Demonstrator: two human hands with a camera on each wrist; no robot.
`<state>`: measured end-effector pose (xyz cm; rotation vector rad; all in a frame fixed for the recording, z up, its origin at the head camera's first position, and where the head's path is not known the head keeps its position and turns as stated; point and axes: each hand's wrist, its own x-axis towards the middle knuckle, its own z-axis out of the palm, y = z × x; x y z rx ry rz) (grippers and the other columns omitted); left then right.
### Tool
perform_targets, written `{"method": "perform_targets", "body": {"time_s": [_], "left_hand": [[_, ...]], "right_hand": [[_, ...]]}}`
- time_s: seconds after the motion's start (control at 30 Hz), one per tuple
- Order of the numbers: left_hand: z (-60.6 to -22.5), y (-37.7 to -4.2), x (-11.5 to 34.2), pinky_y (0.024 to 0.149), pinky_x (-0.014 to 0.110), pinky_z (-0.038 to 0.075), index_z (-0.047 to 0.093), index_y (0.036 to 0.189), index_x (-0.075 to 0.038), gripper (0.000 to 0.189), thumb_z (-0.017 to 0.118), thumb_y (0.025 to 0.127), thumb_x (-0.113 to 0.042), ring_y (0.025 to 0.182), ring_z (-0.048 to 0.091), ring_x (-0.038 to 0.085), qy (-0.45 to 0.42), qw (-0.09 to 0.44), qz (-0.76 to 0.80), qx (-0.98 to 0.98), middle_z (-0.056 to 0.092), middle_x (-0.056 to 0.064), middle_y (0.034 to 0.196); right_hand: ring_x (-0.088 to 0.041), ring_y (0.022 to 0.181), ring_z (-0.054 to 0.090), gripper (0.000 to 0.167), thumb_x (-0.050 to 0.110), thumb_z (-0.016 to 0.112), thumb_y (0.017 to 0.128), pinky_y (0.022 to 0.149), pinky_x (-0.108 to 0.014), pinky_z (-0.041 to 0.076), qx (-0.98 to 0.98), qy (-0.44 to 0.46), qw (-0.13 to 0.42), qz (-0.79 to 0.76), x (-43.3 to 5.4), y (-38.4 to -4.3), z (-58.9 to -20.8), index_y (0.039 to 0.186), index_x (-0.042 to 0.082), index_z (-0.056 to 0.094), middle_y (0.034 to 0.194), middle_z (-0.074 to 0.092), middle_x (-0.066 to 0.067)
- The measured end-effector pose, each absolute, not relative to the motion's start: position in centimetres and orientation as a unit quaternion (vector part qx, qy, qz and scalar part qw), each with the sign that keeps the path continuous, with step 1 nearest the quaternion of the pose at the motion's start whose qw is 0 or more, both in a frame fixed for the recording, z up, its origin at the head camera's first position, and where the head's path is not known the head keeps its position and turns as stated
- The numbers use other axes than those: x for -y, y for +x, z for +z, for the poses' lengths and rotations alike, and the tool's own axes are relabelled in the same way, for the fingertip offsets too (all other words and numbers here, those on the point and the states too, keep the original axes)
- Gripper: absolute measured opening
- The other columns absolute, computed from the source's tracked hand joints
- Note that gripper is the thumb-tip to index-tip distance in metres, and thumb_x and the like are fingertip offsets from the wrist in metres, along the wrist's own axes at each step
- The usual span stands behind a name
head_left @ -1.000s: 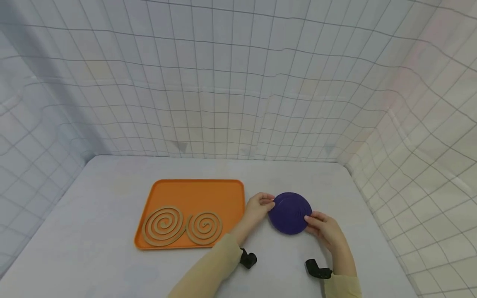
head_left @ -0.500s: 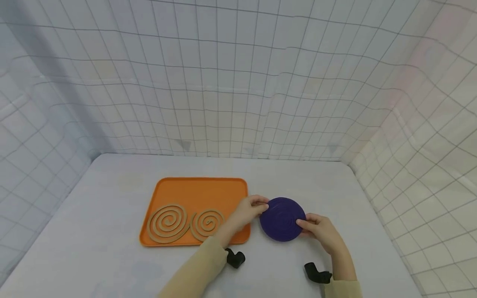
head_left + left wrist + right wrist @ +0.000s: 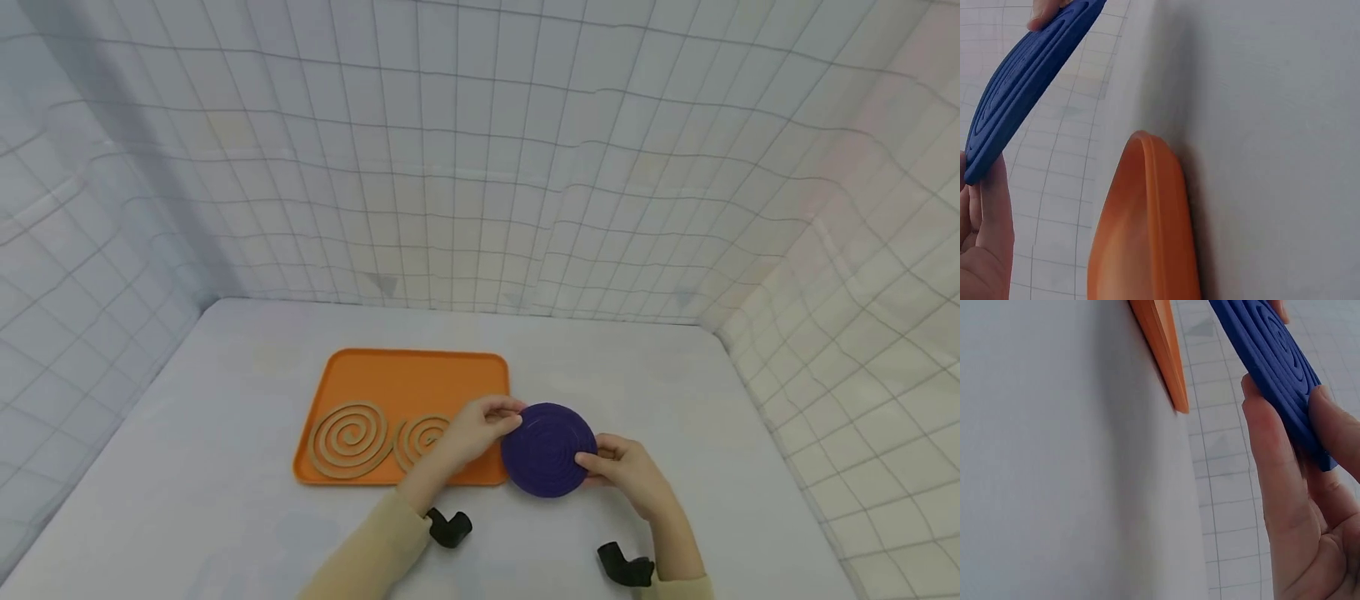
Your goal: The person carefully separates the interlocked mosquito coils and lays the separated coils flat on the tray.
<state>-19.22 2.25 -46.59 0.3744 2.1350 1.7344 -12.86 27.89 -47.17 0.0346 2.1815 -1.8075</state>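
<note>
A round, flat, dark blue disc with raised spiral rings on its face is held above the white table between both hands. My left hand pinches its left edge, the forearm passing over the tray. At the right edge my right hand grips it, thumb on top and fingers beneath. Both wrist views show the disc lifted off the table and tilted. An orange tray lies to the left, its right side near the disc. In it are two tan spiral coils; the left coil is whole in view, the right coil partly hidden by the left arm.
The white table stretches around the tray. White grid-patterned cloth hangs behind and along both sides. Black wrist mounts sit on both wrists.
Both hands have carried the blue disc leftward and slightly nearer the person, up to the tray's right side. The head view has shifted a little. The grip on the disc stays the same.
</note>
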Motion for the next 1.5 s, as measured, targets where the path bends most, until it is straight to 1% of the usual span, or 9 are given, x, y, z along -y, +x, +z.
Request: {"method": "perform_targets", "body": {"time_s": [0.13,0.3,0.47,0.7,0.93,1.13,1.23,1.47,1.5], "left_hand": [[-46.3,-18.8,-1.3,0.089,0.033,0.056,0.067,0.118,-0.003,0.025,0.064,0.096,-0.014,0.109,0.066,0.025,0.146,0.179,0.615,-0.754,0.069,0.013,0.117],[-46.3,-18.3,-0.2,0.092,0.035,0.055,0.068,0.12,-0.007,0.026,0.064,0.097,-0.018,0.11,0.065,0.025,0.148,0.188,0.611,-0.755,0.069,0.011,0.118],[-46.2,-17.7,1.1,0.093,0.039,0.054,0.069,0.118,-0.009,0.03,0.07,0.092,-0.025,0.112,0.065,0.026,0.126,0.187,0.614,-0.757,0.069,0.009,0.119],[-46.2,-17.2,2.7,0.089,0.035,0.055,0.07,0.115,-0.007,0.033,0.076,0.087,-0.024,0.105,0.067,0.022,0.09,0.193,0.624,-0.752,0.072,0.011,0.113],[-46.1,-16.8,3.0,0.08,0.029,0.057,0.065,0.118,-0.003,0.04,0.078,0.085,-0.021,0.091,0.071,0.017,0.119,0.214,0.624,-0.742,0.073,0.013,0.108],[-45.9,-16.4,3.1,0.077,0.026,0.056,0.065,0.118,-0.003,0.039,0.078,0.085,-0.02,0.091,0.072,0.017,0.119,0.199,0.625,-0.746,0.074,0.014,0.107],[-45.8,-16.4,3.3,0.071,0.024,0.054,0.065,0.117,-0.003,0.038,0.078,0.085,-0.019,0.087,0.071,0.014,0.12,0.198,0.616,-0.753,0.075,0.013,0.104],[-45.5,-16.3,4.0,0.066,0.024,0.054,0.065,0.117,0.0,0.039,0.078,0.085,-0.017,0.079,0.069,0.008,0.145,0.212,0.617,-0.744,0.076,0.012,0.1],[-45.5,-16.3,4.1,0.062,0.023,0.051,0.065,0.118,0.0,0.039,0.078,0.085,-0.018,0.071,0.065,0.006,0.143,0.215,0.624,-0.738,0.075,0.011,0.1]], "right_hand": [[-0.012,0.081,0.071,0.043,0.019,0.073,0.09,0.074,-0.032,0.06,-0.774,-0.014,0.165,-0.611,-26.9,-12.9,-47.1,0.117,-0.013,0.062,0.094,0.075,-0.009],[-0.012,0.082,0.072,0.045,0.023,0.072,0.09,0.072,-0.029,0.06,-0.788,-0.029,0.172,-0.591,-25.6,-12.9,-46.9,0.118,-0.011,0.064,0.098,0.075,-0.017],[-0.012,0.081,0.072,0.044,0.023,0.074,0.089,0.072,-0.028,0.06,-0.784,-0.019,0.165,-0.599,-24.4,-12.7,-46.7,0.116,-0.011,0.066,0.098,0.075,-0.018],[-0.012,0.081,0.072,0.041,0.022,0.073,0.089,0.072,-0.031,0.06,-0.785,-0.014,0.151,-0.601,-23.5,-12.7,-46.5,0.113,-0.01,0.068,0.098,0.075,-0.017],[-0.012,0.08,0.073,0.04,0.02,0.073,0.089,0.073,-0.031,0.06,-0.769,-0.009,0.145,-0.623,-22.9,-12.8,-46.5,0.112,-0.012,0.067,0.098,0.075,-0.017],[-0.013,0.082,0.072,0.04,0.021,0.073,0.089,0.073,-0.03,0.06,-0.773,-0.007,0.149,-0.616,-22.5,-12.8,-46.4,0.114,-0.009,0.067,0.099,0.075,-0.017],[-0.012,0.082,0.072,0.039,0.022,0.072,0.09,0.072,-0.028,0.06,-0.78,-0.012,0.146,-0.608,-22.2,-12.8,-46.1,0.115,-0.008,0.067,0.099,0.075,-0.017],[-0.01,0.074,0.07,0.034,0.02,0.071,0.091,0.071,-0.026,0.059,-0.777,0.0,0.123,-0.618,-21.8,-12.9,-45.6,0.108,-0.009,0.068,0.086,0.076,-0.006],[-0.01,0.074,0.07,0.034,0.019,0.071,0.091,0.071,-0.027,0.059,-0.773,0.004,0.12,-0.623,-21.7,-12.9,-45.5,0.108,-0.01,0.067,0.085,0.076,-0.004]]}}
